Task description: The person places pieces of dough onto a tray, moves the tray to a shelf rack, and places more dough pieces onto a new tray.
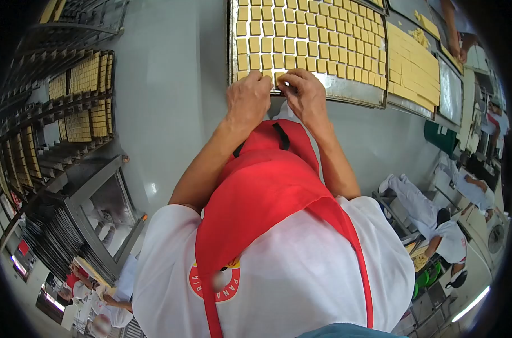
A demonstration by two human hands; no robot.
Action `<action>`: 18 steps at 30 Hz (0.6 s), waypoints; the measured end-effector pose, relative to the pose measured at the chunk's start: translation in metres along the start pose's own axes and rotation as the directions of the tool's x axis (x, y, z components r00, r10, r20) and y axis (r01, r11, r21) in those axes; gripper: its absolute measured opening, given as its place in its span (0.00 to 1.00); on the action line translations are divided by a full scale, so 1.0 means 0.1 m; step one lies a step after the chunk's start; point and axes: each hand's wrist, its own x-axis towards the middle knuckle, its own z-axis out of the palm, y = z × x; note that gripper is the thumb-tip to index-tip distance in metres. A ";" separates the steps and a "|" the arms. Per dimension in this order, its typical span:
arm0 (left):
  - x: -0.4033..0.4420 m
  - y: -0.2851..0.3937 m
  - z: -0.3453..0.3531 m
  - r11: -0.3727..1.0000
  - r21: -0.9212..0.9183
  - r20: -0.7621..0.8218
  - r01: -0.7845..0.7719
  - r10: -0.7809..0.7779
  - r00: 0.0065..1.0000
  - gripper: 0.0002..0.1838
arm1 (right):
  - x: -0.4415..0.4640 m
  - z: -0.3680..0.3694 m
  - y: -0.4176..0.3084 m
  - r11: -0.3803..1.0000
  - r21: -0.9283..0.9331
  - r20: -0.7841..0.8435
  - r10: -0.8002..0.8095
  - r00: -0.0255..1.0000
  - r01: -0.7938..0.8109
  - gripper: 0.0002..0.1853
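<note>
right hand nearer, its grip pinching dough piece lying left of palm at tray's near edge, long axis seemingly pointing away; left hand hovering alongside, cannot tell whether pinching.

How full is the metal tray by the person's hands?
Mostly full: rows of dough pieces cover most of the visible metal tray, though bare metal shows along its near edge, beside the right hand.

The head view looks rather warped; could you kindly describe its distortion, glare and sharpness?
Head view: strong fisheye curving, with black corners; head view: pale sheen on the tray and a bright spot on the floor; head view: left hand and right hand fairly crisp, the logo partly smudged.
</note>
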 end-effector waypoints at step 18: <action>0.01 0.22 -0.20 0.999 0.036 0.113 0.038 -0.042 0.993 0.09 | -0.19 -0.74 0.75 0.995 -0.018 -0.349 0.090 0.933 -0.103 0.13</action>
